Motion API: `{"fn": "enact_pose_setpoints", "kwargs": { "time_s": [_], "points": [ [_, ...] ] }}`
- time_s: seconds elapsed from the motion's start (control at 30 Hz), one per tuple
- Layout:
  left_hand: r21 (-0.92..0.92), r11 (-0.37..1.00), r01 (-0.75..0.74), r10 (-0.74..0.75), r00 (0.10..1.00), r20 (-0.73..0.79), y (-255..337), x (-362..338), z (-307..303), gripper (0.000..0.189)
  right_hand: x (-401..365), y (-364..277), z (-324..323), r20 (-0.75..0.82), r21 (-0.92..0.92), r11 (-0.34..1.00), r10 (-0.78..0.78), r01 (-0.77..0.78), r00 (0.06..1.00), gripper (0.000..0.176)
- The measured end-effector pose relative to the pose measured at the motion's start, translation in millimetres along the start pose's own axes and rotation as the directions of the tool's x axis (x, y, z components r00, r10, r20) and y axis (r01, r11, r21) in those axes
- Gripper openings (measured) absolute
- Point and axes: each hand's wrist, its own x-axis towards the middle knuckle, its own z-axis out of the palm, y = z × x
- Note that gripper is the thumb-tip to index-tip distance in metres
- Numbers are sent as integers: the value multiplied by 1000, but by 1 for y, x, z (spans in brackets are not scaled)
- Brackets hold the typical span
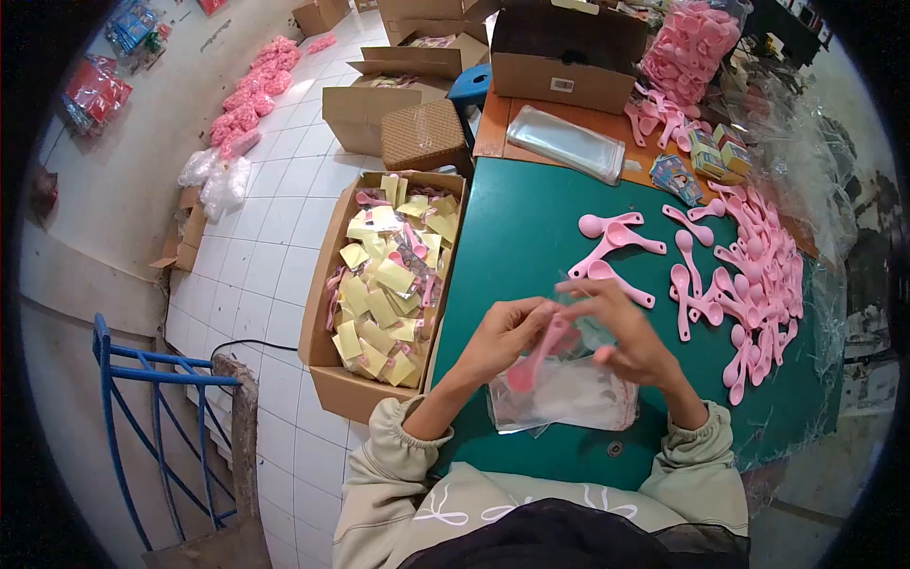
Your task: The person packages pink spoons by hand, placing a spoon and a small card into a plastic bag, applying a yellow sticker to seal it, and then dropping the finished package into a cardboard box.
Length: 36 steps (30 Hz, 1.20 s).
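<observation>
My left hand point(515, 332) is closed on a pink measuring spoon point(537, 358), pinching it near the handle end with the bowl hanging down. Clear plastic film point(592, 334) shows between my hands, beside the spoon. My right hand point(621, 327) is smeared by motion, its fingers stretched toward my left fingertips and its thumb apart from them. Below both hands a stack of clear plastic bags point(569, 403) lies on the green table point(517, 237). Just beyond my right hand lie several loose pink spoons point(607, 245).
A large pile of pink spoons point(754, 275) covers the table's right side. To the left, an open carton point(322, 384) holds many bagged pieces with yellow cards. Card packs point(706, 152), clear sleeves point(566, 142) and a cardboard box point(564, 81) stand at the back. A blue metal rail point(156, 375) is far left.
</observation>
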Motion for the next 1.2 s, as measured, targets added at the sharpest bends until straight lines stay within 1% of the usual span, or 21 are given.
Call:
{"fn": "enact_pose_setpoints", "kwargs": {
  "time_s": [0.03, 0.07, 0.17, 0.2, 0.23, 0.27, 0.3, 0.4, 0.5, 0.53, 0.6, 0.67, 0.7, 0.77, 0.87, 0.97, 1.0, 1.1, 1.13, 1.17, 1.2],
  "points": [
    [-35, 999, -40, 39, 999, -23, -2, 1, 0, 34, 2, -1, 2, 63, -57, 996, -71, 74, 995, 57],
    [-68, 995, -78, 75, 996, -48, -3, 2, 0, 34, 4, 1, -3, 124, 4, 998, -57, 57, 991, 50],
    [-236, 972, 25, -49, 994, -99, 16, -2, -1, 34, 8, 42, -37, -1, 57, 997, 42, -42, 999, 45],
    [-251, 968, 18, -39, 996, -77, 14, -1, -5, 35, 10, 56, -51, -82, -94, 980, 165, -173, 983, 41],
    [-228, 974, 11, -31, 996, -82, 14, -1, -8, 35, 10, 71, -64, -181, -230, 924, 268, -305, 946, 37],
    [-203, 979, 3, -21, 996, -88, 14, -1, -10, 34, -1, 102, -75, -253, -440, 848, 200, -297, 946, 33],
    [-178, 984, -5, -12, 995, -96, 14, -1, -11, 34, -9, 126, -81, -307, -624, 724, 117, -293, 944, 30],
    [-116, 986, -122, 112, 990, -87, 13, -3, -13, 33, -8, 125, -89, -315, -550, 778, 143, -303, 938, 26],
    [-173, 980, -93, 81, 994, -77, 15, -3, -15, 32, -3, 142, -115, -328, -516, 785, 190, -344, 926, 23],
    [-159, 984, -85, 73, 994, -82, 19, -3, -12, 32, 1, 157, -127, -390, -520, 763, 188, -385, 901, 19],
    [-120, 991, -64, 53, 994, -92, 29, -4, -9, 31, 7, 203, -158, -460, -649, 646, 86, -401, 884, 18],
    [-132, 990, -51, 39, 995, -93, 26, -6, -11, 31, 17, 239, -188, -542, -691, 524, 81, -498, 837, 23],
    [-141, 989, -48, 34, 995, -96, 25, -7, -12, 31, 21, 248, -198, -559, -644, 482, 234, -594, 795, 25],
    [-117, 991, -60, 45, 991, -127, 25, -9, -12, 34, 28, 259, -211, -556, -557, 354, 513, -751, 654, 30],
    [-128, 991, -46, 29, 991, -131, 27, -10, -14, 32, 20, 266, -217, -668, -497, 448, 349, -743, 657, 34],
    [-125, 992, -24, 13, 996, -87, 28, -7, -13, 31, 6, 272, -214, -653, -603, 545, 82, -582, 753, 31],
    [-118, 993, -21, 13, 998, -69, 28, -5, -11, 31, 9, 258, -211, -662, -627, 407, 170, -664, 730, 28],
    [-55, 998, -12, 11, 1000, -24, 24, -2, -11, 31, 10, 217, -187, -745, -600, 396, 38, -695, 666, 24],
    [-54, 998, -33, 32, 999, -12, 23, -2, -11, 31, 8, 200, -184, -639, -685, 467, -16, -559, 769, 23],
    [-52, 997, -59, 59, 998, -2, 21, -2, -11, 31, 12, 169, -166, -590, -599, 653, 30, -463, 807, 21],
    [-52, 995, -82, 83, 997, 6, 20, -1, -10, 31, 19, 129, -139, -528, -472, 807, 65, -356, 847, 18]
  ]
}}
